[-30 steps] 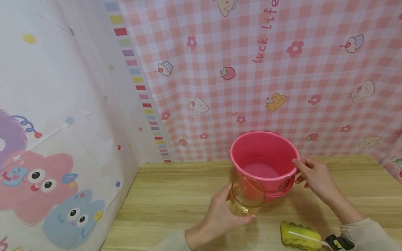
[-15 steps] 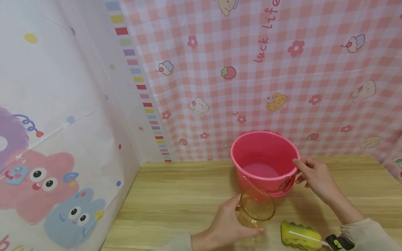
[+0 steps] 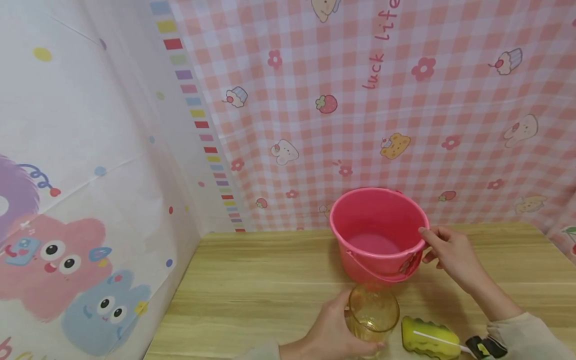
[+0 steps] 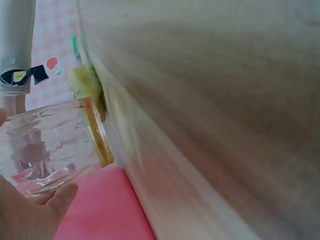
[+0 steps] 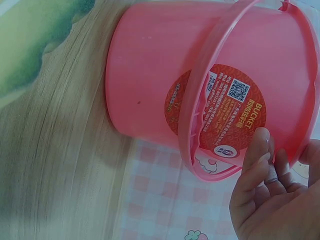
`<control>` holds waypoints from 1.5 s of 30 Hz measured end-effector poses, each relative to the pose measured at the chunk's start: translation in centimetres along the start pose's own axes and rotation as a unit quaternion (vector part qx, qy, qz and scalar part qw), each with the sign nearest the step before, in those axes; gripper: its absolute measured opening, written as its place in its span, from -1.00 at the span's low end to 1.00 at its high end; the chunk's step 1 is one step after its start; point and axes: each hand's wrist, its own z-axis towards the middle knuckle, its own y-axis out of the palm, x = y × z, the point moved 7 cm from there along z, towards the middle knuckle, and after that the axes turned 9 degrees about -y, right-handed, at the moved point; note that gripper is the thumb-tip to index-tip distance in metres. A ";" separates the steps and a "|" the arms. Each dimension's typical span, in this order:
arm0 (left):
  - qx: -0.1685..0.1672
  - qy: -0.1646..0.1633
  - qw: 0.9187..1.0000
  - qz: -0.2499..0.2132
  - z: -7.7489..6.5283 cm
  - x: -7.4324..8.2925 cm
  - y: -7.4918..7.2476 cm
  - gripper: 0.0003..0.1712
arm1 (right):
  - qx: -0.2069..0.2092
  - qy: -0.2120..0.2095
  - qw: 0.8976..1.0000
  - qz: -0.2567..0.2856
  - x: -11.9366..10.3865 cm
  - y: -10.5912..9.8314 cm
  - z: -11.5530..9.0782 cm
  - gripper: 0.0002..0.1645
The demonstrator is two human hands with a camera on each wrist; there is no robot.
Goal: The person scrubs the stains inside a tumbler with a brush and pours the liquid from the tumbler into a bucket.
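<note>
My left hand [image 3: 335, 330] grips a clear amber drinking glass [image 3: 374, 312] in front of the bucket, thumb along its near side. In the left wrist view the glass [image 4: 55, 145] lies close over the tabletop, its thick amber base beside the wood. A pink plastic bucket [image 3: 360, 265] stands upright near the back of the table, with a little water at its bottom. My right hand [image 3: 454, 255] pinches the bucket's right rim between thumb and fingers. The right wrist view shows the bucket's hanging handle [image 5: 192, 100] and a round red label [image 5: 235, 110] behind it.
A yellow-green sponge brush [image 3: 427, 337] with a white stem lies to the right of the glass. A black strap [image 4: 25, 76] circles the right sleeve. Pink checked cloth [image 3: 306, 125] hangs directly behind the wooden table [image 3: 243, 285]. A white printed sheet [image 3: 130, 200] borders the left.
My left hand has drawn the glass away from the bucket, toward me and to the right, nearer the sponge brush. The right hand and bucket have stayed in place.
</note>
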 end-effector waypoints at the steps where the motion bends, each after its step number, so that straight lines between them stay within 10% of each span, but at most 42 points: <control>1: -0.001 -0.007 1.000 0.003 0.0 -0.1 0.1 -0.02 | 0.000 -0.001 1.000 0.000 0.0 0.0 0.0 -0.39; 45: -0.056 -0.068 0.996 -0.006 -0.8 -1.9 0.7 0.04 | 0.005 -0.008 1.000 0.006 -0.1 0.0 -0.1 -0.41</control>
